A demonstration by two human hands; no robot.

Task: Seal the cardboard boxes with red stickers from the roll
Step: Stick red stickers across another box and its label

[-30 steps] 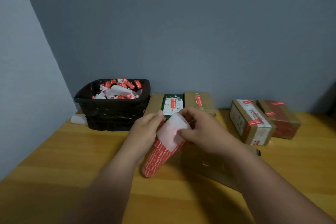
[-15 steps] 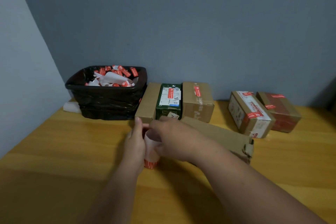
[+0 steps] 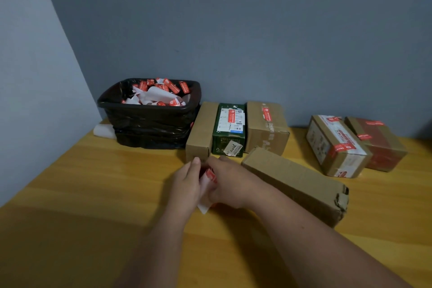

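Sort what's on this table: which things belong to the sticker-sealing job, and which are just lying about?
Job:
- sticker roll, held between left hand and right hand
- long plain box, no sticker visible
- plain box by the bin
- stickered boxes: green box, brown box, white-taped box, red-brown box

Lying about:
- black bin of sticker scraps
- white object behind the bin, unidentifiable

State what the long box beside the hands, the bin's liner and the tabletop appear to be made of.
Long box: plain brown cardboard, matt, with a torn, frayed end.
Bin liner: thin black plastic film, glossy and wrinkled.
Tabletop: yellowish wood or wood-look laminate, with grain streaks and a smooth, slight sheen.
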